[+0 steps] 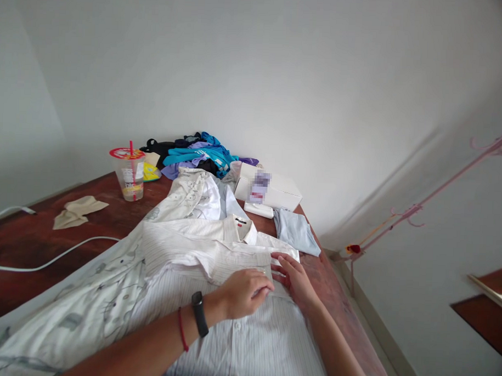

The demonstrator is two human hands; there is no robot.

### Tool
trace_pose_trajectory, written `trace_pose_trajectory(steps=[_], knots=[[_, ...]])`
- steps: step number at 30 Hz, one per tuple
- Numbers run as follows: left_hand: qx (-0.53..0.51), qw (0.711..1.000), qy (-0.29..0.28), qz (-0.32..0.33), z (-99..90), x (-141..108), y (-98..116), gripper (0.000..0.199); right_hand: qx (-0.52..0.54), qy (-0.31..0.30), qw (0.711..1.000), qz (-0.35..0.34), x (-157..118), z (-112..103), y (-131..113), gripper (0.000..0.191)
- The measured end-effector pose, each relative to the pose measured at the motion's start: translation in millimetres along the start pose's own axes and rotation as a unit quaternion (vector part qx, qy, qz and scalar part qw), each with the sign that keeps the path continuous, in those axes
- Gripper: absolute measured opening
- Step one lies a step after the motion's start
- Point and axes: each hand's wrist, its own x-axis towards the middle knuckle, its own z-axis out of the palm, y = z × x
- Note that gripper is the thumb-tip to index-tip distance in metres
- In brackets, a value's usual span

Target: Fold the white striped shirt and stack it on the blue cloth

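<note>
A white striped button-up shirt (215, 263) lies spread out with its collar pointing away from me, and a sleeve is folded across its chest. My left hand (247, 292), with a black band and a red cord on the wrist, rests over the shirt front beside the buttons. Its fingers are curled in; whatever they may hold is hidden. On the right side of the shirt, my right hand (293, 277) has its fingers apart, at the end of the folded sleeve. Beneath the shirt is a white cloth with grey cartoon prints (111, 298).
On the brown table (26, 257) stand a plastic cup with a straw (130, 178) and a white box (271, 188). A heap of clothes (203, 153) lies against the wall. Folded pale blue cloth (296, 231) sits near the right edge. A pink rack (423, 208) stands right.
</note>
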Motion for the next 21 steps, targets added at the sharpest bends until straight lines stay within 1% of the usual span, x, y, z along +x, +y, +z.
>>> trace_pose_trajectory(steps=[3,6,8,10,12,14,16,19,21], knots=[[0.004,1.000,-0.007,-0.003,0.7,0,1,0.024,0.005,-0.016,1.000,0.015,-2,2,-3,0.041],[0.006,1.000,-0.013,0.002,0.0,0,2,0.025,-0.027,-0.016,0.999,0.021,-5,5,-4,0.043],[0.006,1.000,-0.016,0.003,-1.7,0,4,0.025,-0.054,-0.028,0.998,0.021,-6,5,-4,0.045],[-0.003,0.999,-0.030,0.015,-4.3,-1,7,0.024,-0.076,-0.039,0.996,0.018,-6,5,-3,0.046],[-0.030,0.997,-0.055,0.043,-6.6,-3,12,0.024,-0.091,-0.036,0.995,0.013,-5,4,-2,0.047],[-0.070,0.991,-0.084,0.075,-6.9,-6,15,0.027,-0.099,-0.018,0.995,0.010,-4,3,-1,0.048],[-0.108,0.984,-0.101,0.097,-4.7,-9,16,0.032,-0.099,0.013,0.995,0.000,-3,2,-1,0.049],[-0.125,0.980,-0.101,0.114,1.0,-11,13,0.039,-0.090,0.068,0.993,-0.038,0,-4,-3,0.047],[-0.111,0.982,-0.098,0.114,3.5,-11,11,0.045,-0.097,0.113,0.986,-0.081,2,-11,-5,0.043]])
